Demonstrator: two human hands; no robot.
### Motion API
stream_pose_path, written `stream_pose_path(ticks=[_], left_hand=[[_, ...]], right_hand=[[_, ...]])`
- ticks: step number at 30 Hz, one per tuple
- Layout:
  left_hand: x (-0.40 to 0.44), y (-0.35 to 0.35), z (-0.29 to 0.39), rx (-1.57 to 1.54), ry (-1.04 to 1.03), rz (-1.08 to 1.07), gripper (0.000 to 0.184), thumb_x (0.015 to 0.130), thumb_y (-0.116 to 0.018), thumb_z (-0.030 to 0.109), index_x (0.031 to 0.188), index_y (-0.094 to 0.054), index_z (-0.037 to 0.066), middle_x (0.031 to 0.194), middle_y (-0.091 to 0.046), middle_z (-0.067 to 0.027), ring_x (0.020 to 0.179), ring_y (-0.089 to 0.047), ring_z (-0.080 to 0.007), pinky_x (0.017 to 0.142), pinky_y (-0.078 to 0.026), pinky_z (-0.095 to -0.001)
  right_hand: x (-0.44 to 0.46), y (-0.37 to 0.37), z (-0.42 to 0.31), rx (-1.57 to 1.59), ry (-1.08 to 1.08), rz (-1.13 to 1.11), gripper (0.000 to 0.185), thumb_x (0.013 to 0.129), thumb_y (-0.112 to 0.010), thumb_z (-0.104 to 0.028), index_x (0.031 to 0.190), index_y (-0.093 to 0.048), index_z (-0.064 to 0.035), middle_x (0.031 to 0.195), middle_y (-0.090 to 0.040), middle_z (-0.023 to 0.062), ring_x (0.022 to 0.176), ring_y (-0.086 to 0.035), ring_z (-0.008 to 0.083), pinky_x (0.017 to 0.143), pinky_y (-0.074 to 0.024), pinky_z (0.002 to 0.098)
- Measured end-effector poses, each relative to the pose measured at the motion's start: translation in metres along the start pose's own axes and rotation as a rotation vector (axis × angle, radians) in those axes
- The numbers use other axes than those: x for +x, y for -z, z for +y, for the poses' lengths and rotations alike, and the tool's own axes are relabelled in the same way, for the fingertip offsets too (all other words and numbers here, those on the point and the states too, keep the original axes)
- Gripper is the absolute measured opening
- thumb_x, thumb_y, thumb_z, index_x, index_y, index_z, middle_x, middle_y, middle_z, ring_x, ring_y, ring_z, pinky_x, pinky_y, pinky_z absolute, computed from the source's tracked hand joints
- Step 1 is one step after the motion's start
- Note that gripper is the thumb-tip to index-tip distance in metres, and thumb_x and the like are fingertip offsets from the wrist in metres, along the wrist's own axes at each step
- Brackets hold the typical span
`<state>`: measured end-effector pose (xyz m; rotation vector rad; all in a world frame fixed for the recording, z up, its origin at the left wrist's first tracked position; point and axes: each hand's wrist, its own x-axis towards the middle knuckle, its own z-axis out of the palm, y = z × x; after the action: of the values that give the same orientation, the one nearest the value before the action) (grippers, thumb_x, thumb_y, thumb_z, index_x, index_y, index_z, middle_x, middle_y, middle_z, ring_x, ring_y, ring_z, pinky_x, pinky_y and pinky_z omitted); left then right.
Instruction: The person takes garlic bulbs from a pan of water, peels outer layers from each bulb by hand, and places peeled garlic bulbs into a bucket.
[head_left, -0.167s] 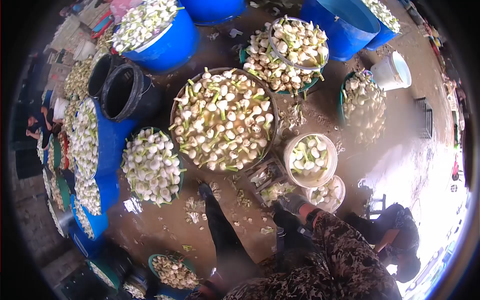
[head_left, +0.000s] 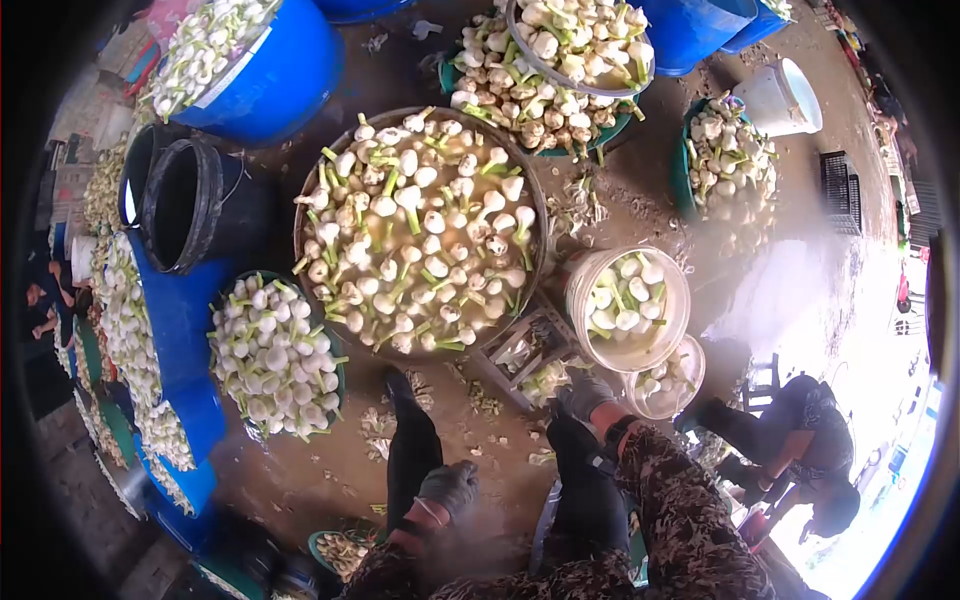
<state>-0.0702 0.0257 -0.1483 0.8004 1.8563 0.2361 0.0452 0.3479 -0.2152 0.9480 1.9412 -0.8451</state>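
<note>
Garlic point(head_left: 546, 382) beside your right hand's point(head_left: 586, 394) fingers.
It lies at the lower-right corner of the crate point(head_left: 507, 383); I cannot tell those fingers' grip. Your left hand point(head_left: 450, 488) looks curled, its hold unclear.

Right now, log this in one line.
right grip: near white buckets | left grip: by left leg | round tub: holds bulbs

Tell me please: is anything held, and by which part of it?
It cannot be told: the dark-gloved left hand looks curled, any content unclear; the dark-gloved right hand is near pale green-and-white plant pieces, any grip unclear.
</note>
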Motion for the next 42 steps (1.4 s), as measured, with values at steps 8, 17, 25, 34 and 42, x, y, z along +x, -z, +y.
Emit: stream_pose_path(ticks=[8,17,25,34,42], left_hand=[[0.104,-0.029,-0.035,-0.134,-0.123,-0.032,0.021,0.088,-0.059,0.021,0.103,-0.065,0.008,0.095,-0.069,-0.0169,0.089,-0.065,-0.0378,0.079,-0.052,-0.0474],[0.115,-0.082,-0.027,-0.279,-0.301,-0.350,0.039,0.087,-0.062,0.033,0.117,-0.062,0.008,0.108,-0.067,-0.0160,0.100,-0.063,-0.0367,0.089,-0.049,-0.0469],[0.134,-0.040,-0.031,-0.192,-0.159,-0.551,0.049,0.089,-0.061,0.037,0.127,-0.056,0.006,0.117,-0.063,-0.0207,0.108,-0.060,-0.0381,0.095,-0.047,-0.0453],[0.101,-0.061,-0.034,-0.060,-0.385,-1.054,0.043,0.085,-0.061,0.039,0.119,-0.061,0.013,0.104,-0.067,-0.0170,0.093,-0.065,-0.0374,0.083,-0.051,-0.0451],[0.115,-0.039,-0.038,-0.219,-0.358,-0.773,0.047,0.081,-0.068,0.036,0.115,-0.062,0.004,0.102,-0.067,-0.0201,0.094,-0.065,-0.0370,0.086,-0.050,-0.0452]], right_hand=[[0.170,-0.095,0.018,-0.200,0.095,0.650,0.095,0.077,-0.070,-0.044,0.150,-0.023,-0.0058,0.151,-0.028,0.0236,0.137,-0.031,0.0445,0.113,-0.0296,0.0522],[0.162,-0.070,-0.019,0.043,-0.185,0.469,0.061,0.073,-0.075,-0.042,0.114,-0.056,-0.0009,0.114,-0.058,0.0242,0.107,-0.057,0.0407,0.091,-0.0478,0.0468],[0.101,-0.169,-0.039,0.484,0.118,0.191,0.050,0.076,-0.077,-0.031,0.111,-0.055,-0.0033,0.100,-0.061,0.0195,0.093,-0.060,0.0372,0.081,-0.0500,0.0452],[0.017,-0.210,-0.081,-0.030,0.422,0.121,0.055,0.077,-0.072,-0.033,0.121,-0.055,-0.0054,0.119,-0.056,0.0183,0.113,-0.053,0.0364,0.097,-0.0418,0.0504],[0.099,-0.243,-0.067,0.006,0.485,0.303,0.068,0.079,-0.068,-0.032,0.139,-0.044,-0.0092,0.124,-0.054,0.0181,0.120,-0.050,0.0369,0.103,-0.0377,0.0529]])
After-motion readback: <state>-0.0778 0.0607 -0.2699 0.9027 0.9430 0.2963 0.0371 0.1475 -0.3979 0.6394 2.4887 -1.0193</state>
